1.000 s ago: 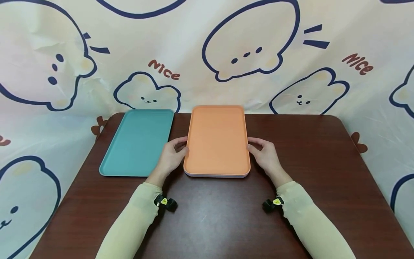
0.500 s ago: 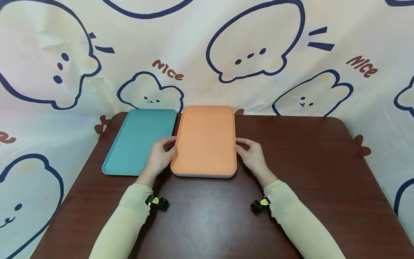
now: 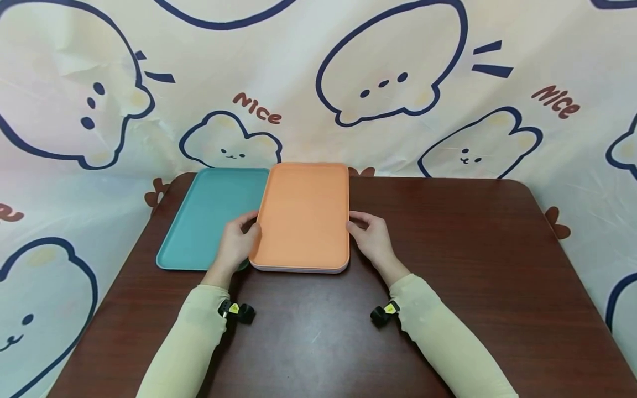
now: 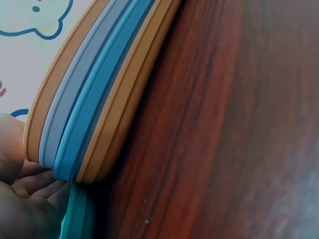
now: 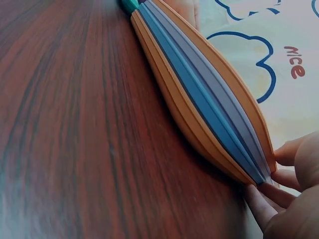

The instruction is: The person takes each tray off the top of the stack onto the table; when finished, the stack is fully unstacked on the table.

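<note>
Grips the tray stack [image 3: 303, 215] by its sides, clamped between left hand [image 3: 235, 241] and right hand [image 3: 372, 237]. Holds left hand over the teal tray [image 3: 209, 215], right hand over the counter [image 3: 458, 254].

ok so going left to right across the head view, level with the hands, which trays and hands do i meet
Teal tray → left hand → orange-topped tray stack → right hand.
</note>
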A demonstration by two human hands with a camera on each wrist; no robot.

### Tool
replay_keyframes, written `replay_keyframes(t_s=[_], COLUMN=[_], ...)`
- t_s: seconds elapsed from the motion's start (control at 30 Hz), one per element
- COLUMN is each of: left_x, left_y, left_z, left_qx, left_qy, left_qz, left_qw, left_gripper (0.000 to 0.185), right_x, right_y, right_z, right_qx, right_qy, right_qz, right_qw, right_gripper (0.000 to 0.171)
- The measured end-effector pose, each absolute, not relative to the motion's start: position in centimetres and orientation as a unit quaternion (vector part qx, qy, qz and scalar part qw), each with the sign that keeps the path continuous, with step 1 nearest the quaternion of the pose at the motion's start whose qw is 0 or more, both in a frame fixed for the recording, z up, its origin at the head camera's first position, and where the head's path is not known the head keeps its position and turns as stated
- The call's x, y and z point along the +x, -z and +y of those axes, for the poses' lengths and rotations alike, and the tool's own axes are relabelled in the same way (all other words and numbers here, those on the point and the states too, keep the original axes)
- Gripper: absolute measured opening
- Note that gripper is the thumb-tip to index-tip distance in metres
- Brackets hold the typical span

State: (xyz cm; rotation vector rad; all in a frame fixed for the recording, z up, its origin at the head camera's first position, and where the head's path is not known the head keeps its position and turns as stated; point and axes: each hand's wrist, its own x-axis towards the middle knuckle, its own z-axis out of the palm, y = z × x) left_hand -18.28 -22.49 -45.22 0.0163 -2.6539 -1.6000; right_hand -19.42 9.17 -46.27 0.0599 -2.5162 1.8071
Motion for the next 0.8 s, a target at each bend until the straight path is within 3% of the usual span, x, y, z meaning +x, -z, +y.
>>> replay_keyframes(t_s=[0.3, 0.6, 0.8], left_x=[-18.3, -18.2, -18.3], left_y=[45.5, 45.7, 45.7], left_z=[-23.2, -23.3, -23.3], left_qx=[0.019, 0.029, 0.027], left_qy=[0.534, 0.558, 0.554], left_qz=[-0.845, -0.829, -0.832], left_qw=[-0.02, -0.037, -0.021], left_gripper=[0.046, 0.045, 0.04], right_x=[-19.5, -19.5, -19.4], right_y=[46.1, 45.3, 44.6], right_z=[8.5, 7.9, 8.0], right_qx=[0.007, 0.0, -0.009], right_qy=[-0.6, -0.482, -0.521], right_qz=[-0.8, -0.87, -0.845], right_qw=[0.013, 0.101, 0.125], right_gripper=[0.033, 0.029, 0.027])
